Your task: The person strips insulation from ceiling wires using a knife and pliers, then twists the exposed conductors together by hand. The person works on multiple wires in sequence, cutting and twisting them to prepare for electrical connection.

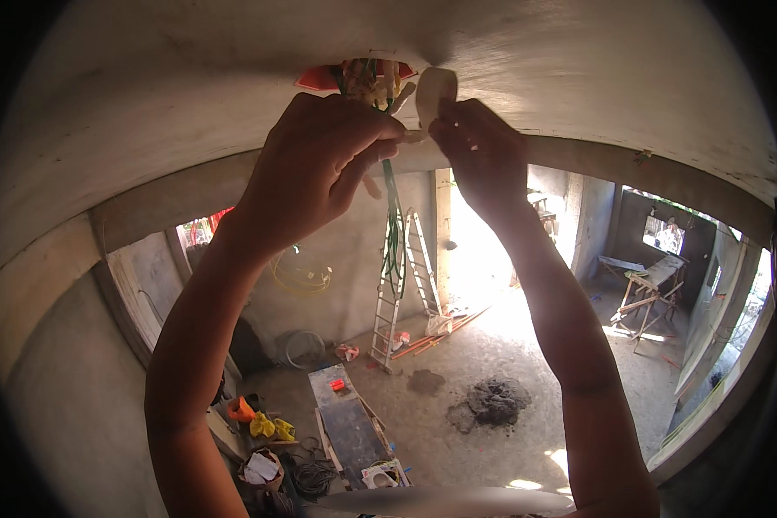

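Observation:
Both my arms reach up to a ceiling opening with a red-orange box (319, 78). A bundle of wires (373, 86) comes out of it, some with pale, tape-wrapped ends. My left hand (306, 168) is closed in a pinch beside the bundle; a pale wire end (414, 136) sticks out from its fingertips toward the right. With thumb and fingers my right hand (485, 160) grips a roll of whitish tape (438, 93), just right of the wires. Long green wires (392, 237) hang down below my left hand. Whether tape joins the roll to the wire end is unclear.
An aluminium stepladder (387, 324) stands by the far wall. Below lie a long board (354, 436), yellow bags (272, 426), a coil of dark cable (313, 477) and a dark heap (496, 401). A wooden trestle (652, 293) stands at the right.

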Tool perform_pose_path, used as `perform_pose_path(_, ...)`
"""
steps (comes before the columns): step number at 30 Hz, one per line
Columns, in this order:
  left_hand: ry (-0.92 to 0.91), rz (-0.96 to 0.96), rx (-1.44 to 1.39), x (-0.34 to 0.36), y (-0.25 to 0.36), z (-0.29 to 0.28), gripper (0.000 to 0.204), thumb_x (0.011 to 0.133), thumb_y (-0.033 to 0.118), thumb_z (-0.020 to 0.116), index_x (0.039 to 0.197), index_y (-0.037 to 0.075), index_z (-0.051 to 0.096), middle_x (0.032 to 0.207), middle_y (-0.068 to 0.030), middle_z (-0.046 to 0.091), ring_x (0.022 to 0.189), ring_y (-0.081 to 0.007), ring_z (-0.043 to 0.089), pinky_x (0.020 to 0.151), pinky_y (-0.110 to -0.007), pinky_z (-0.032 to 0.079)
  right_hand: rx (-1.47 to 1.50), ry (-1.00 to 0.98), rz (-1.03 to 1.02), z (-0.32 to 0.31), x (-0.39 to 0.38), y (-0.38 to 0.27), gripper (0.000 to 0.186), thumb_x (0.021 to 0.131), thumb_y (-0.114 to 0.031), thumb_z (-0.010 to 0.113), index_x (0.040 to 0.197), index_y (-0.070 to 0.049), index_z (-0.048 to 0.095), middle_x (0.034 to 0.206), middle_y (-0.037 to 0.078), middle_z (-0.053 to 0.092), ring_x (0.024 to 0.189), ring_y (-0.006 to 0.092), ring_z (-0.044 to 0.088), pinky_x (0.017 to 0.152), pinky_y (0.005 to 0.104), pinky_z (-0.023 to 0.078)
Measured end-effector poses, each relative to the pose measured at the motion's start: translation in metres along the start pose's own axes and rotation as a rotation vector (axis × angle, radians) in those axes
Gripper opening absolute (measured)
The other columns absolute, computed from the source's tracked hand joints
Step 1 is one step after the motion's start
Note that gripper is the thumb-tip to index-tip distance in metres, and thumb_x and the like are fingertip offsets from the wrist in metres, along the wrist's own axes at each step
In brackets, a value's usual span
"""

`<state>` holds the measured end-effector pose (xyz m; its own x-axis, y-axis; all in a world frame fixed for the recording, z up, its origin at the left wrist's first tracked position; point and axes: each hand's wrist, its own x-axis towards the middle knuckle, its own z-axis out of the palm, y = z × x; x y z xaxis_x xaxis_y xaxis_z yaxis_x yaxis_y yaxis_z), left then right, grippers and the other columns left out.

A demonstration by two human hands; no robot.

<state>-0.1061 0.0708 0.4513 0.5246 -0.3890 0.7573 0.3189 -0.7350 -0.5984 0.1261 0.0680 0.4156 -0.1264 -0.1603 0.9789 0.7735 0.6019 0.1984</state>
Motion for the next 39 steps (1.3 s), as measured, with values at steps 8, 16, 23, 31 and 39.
perform_pose_path(8,-0.113,0.012,-0.082,0.006,-0.004,0.0,0.034,0.09,-0.002,0.072,0.12,0.013,0.073,0.094,-0.0031,0.074,0.087,-0.0209,0.069,0.086,-0.037,0.051,0.058,-0.078,-0.016,0.018,-0.012,0.004,0.013,0.095,-0.019,0.074,0.106,-0.012,0.073,0.083,0.006,0.067,0.068,0.026,0.069,0.06,0.0394,0.053)
perform_pose_path(16,-0.056,-0.037,0.111,0.004,0.005,0.014,0.018,0.092,0.006,0.073,0.109,0.011,0.074,0.096,-0.0016,0.072,0.089,-0.0233,0.064,0.087,-0.037,0.047,0.291,-0.367,0.424,-0.002,-0.035,-0.039,0.024,0.097,-0.028,0.074,0.1,-0.005,0.069,0.078,0.012,0.062,0.066,0.0289,0.064,0.063,0.0416,0.05)
perform_pose_path(23,-0.058,0.031,-0.026,0.011,-0.006,0.013,0.008,0.088,0.007,0.076,0.094,0.007,0.071,0.081,-0.0075,0.071,0.077,-0.0258,0.07,0.074,-0.041,0.053,1.359,-0.514,0.606,-0.054,0.012,-0.028,0.025,0.095,-0.014,0.066,0.109,0.006,0.069,0.078,0.006,0.064,0.064,0.0103,0.057,0.058,0.0264,0.044)
perform_pose_path(31,0.067,-0.194,-0.302,-0.002,-0.005,0.012,0.009,0.091,0.006,0.075,0.099,0.005,0.071,0.087,-0.0089,0.072,0.078,-0.0294,0.072,0.072,-0.041,0.057,0.265,-0.303,0.317,-0.003,-0.017,-0.012,0.025,0.102,-0.028,0.068,0.098,-0.004,0.076,0.086,0.008,0.071,0.074,0.0158,0.064,0.07,0.0326,0.05)
perform_pose_path(39,0.091,-0.058,0.002,0.0,-0.004,0.027,0.009,0.091,0.01,0.076,0.1,0.01,0.074,0.09,-0.005,0.071,0.086,-0.0247,0.066,0.079,-0.037,0.052,0.586,-0.401,0.608,-0.037,0.001,-0.052,0.032,0.105,-0.026,0.053,0.113,-0.001,0.072,0.081,0.005,0.065,0.068,0.0126,0.06,0.065,0.0283,0.047)
